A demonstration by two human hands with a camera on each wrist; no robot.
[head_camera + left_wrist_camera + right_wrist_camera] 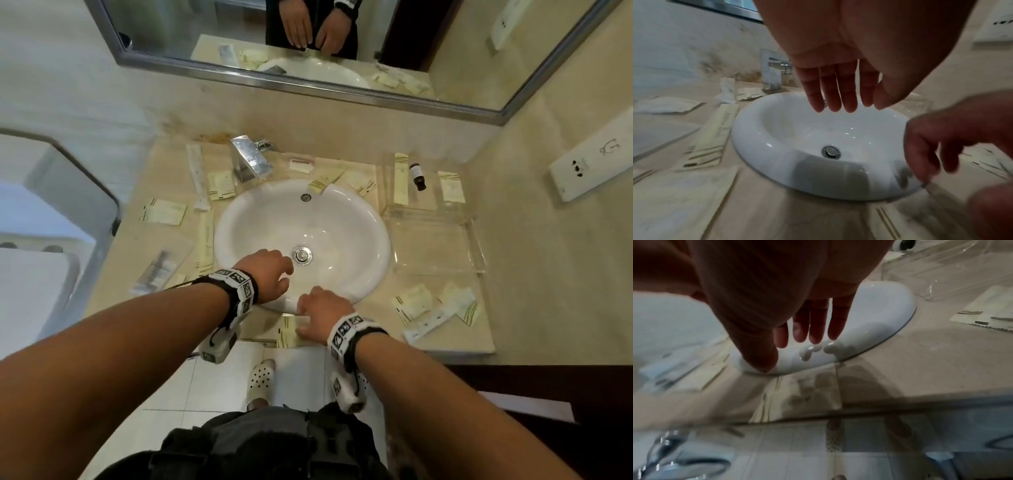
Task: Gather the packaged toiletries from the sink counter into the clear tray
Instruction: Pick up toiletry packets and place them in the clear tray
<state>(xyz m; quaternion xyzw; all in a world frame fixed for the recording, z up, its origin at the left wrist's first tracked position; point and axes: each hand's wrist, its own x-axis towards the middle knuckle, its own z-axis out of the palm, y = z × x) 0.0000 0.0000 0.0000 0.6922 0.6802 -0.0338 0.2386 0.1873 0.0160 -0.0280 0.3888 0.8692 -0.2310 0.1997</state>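
While most packets lie scattered round the sink [301, 236], the right hand [320, 317] reaches loose-fingered, holding nothing, for a packet [287, 331] at the desk's front edge; the left hand [270, 274] hovers open; the tray [435, 240] waits at the right.

We cannot read any words or numbers here. The packets [163, 211] have only green stripes and tiny blurry print. The wrist bands [236, 285] show black and white square patterns, not letters.
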